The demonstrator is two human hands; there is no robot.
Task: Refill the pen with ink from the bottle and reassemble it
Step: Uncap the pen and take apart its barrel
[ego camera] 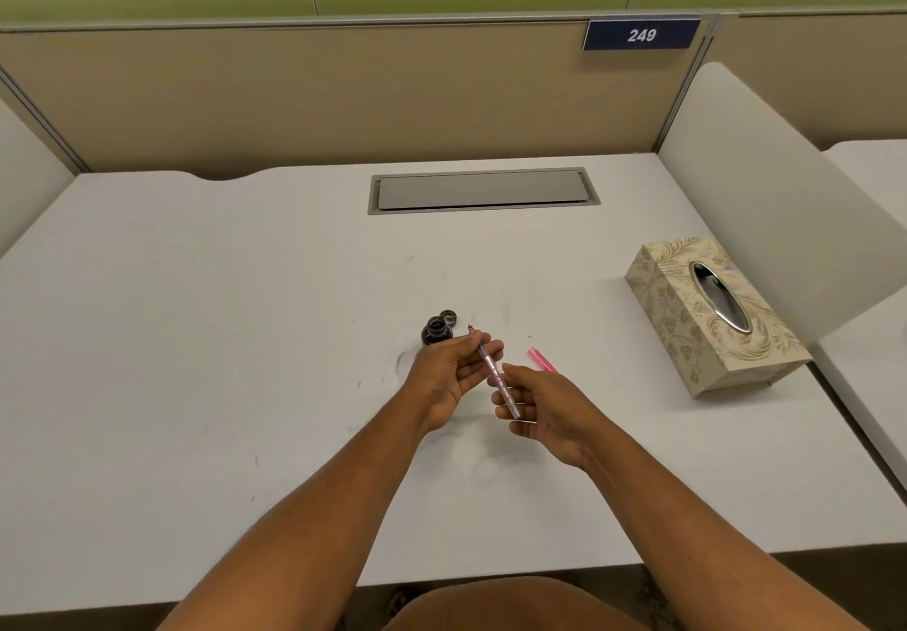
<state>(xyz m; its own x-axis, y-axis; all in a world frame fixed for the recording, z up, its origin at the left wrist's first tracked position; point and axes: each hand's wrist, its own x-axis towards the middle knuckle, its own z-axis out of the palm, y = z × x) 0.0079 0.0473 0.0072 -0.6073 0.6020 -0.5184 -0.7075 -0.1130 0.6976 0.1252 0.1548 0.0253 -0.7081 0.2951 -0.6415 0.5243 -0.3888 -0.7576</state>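
A slim pink pen (495,375) with its nib pointing away from me is held over the middle of the white desk (245,336). My left hand (454,375) pinches the front part near the nib. My right hand (545,404) holds the rear part with its fingertips. A small dark ink bottle (436,331) stands uncapped just beyond my left hand, with its black cap (448,316) lying right behind it. A pink pen part (540,359) lies on the desk beyond my right hand, partly hidden by it.
A patterned tissue box (706,316) stands at the right side of the desk. A grey cable hatch (483,191) is set into the desk at the back. White side dividers (765,218) and a beige partition close in the desk.
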